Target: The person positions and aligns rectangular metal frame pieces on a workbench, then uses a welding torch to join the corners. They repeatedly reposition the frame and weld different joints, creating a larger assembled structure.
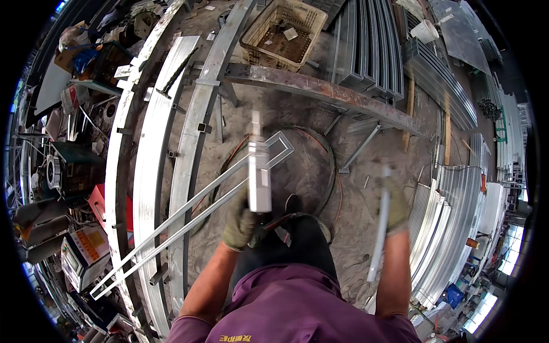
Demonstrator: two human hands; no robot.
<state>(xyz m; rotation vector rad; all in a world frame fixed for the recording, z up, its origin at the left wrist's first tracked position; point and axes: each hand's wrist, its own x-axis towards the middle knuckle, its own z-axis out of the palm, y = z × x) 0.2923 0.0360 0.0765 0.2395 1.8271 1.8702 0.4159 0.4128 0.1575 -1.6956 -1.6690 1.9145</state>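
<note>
My left hand [239, 224], in a dirty olive work glove, is closed round the lower end of a silver, stepped metal piece [260, 188]. Motion blurs the piece, and its exact kind does not show. Just beyond it, a long narrow frame of metal tube [194, 204] slants from the mid-floor down to the left over the rails; its far end shows behind the silver piece. Out to the right, my right hand [396, 208], gloved alike and blurred, grips a slim grey bar [378, 240] that hangs down toward me. The two hands are well apart.
Long steel rails [191, 137] run along my left, and a rusty beam [337, 91] crosses ahead. A yellowish plastic crate [247, 47] stands beyond it. Stacked metal profiles [372, 46] lie ahead right, more [452, 223] at right. A hose [331, 171] loops on the floor.
</note>
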